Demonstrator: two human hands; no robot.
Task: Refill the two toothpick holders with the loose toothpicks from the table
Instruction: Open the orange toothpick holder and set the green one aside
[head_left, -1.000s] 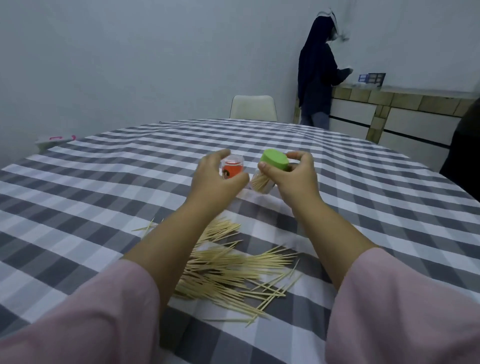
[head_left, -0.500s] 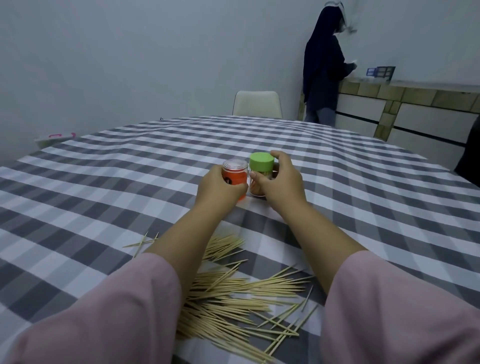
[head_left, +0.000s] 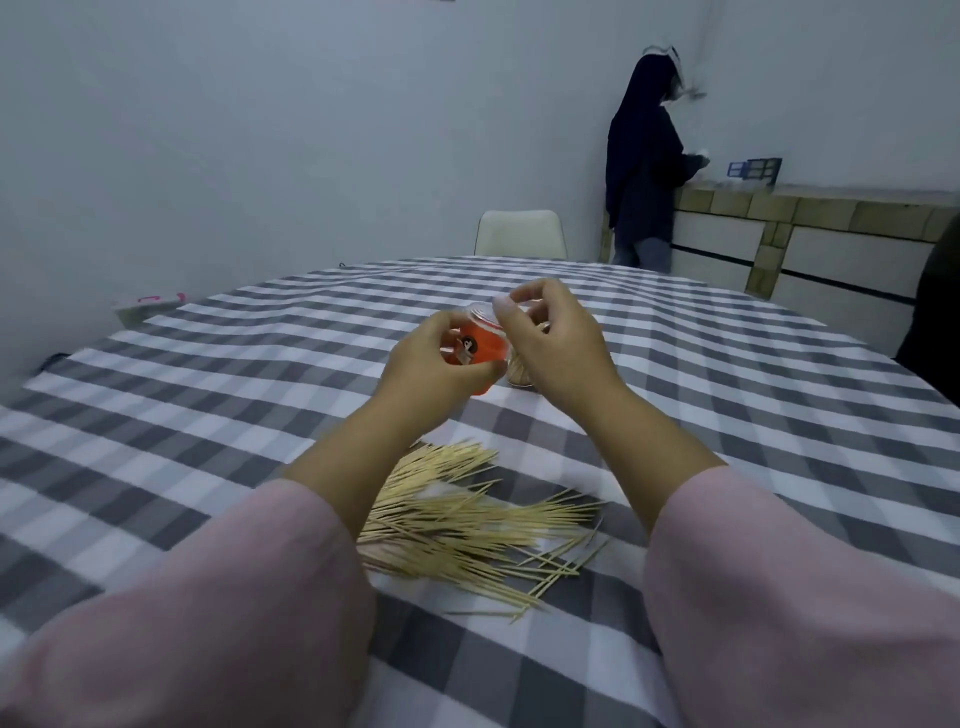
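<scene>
left hand (head_left: 431, 364) grips orange holder (head_left: 480, 347), raised over table (head_left: 208, 374) | right hand (head_left: 556, 343) pinches holder's clear lid (head_left: 482, 310) | second holder (head_left: 521, 371) stands behind right hand, mostly hidden | toothpicks (head_left: 467, 525) piled near, between forearms

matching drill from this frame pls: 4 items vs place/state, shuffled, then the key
Items:
1. orange plastic toothpick holder
2. loose wooden toothpicks
3. white chair
4. clear toothpick holder

States:
A. behind the table's far edge
B. gripped by the left hand
C. piled on the checked tablecloth between the forearms
D. standing on the cloth, mostly hidden behind the right hand

Pairs: 1-B, 2-C, 3-A, 4-D
</scene>
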